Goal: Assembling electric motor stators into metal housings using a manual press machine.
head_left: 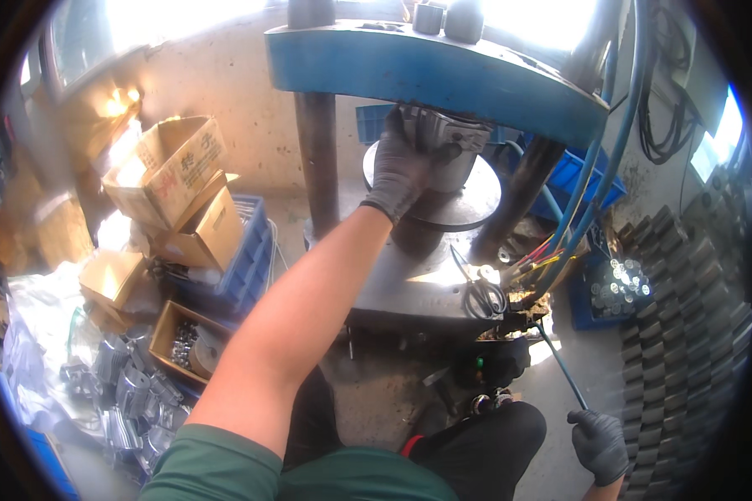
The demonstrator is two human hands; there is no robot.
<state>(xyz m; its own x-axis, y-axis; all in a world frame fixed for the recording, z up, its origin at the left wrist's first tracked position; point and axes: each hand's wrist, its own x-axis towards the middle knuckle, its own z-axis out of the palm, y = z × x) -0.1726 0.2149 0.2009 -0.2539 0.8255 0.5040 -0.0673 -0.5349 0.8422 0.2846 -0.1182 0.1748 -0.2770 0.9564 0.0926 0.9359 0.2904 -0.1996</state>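
Note:
My left hand (pixel 401 163), in a grey glove, reaches up beneath the blue crossbeam (pixel 434 71) of a press. Its fingers are closed around a silver ribbed metal part (pixel 453 129), which sits on a grey metal cylinder (pixel 451 174) over a round metal plate (pixel 485 200). Part of the ribbed piece is hidden by the glove. Down at the right, my right hand (pixel 600 442), also gloved, is closed on the end of a long thin lever rod (pixel 564 367) that slants up to the press base.
Scissors (pixel 482 296) lie on the press table (pixel 393 284). Cardboard boxes (pixel 165 171) and a blue crate (pixel 246 259) stand left, above a heap of silver metal parts (pixel 129 397). At right are stacked dark metal cores (pixel 677 317), a blue bin (pixel 589 309) and hanging hoses (pixel 597 175).

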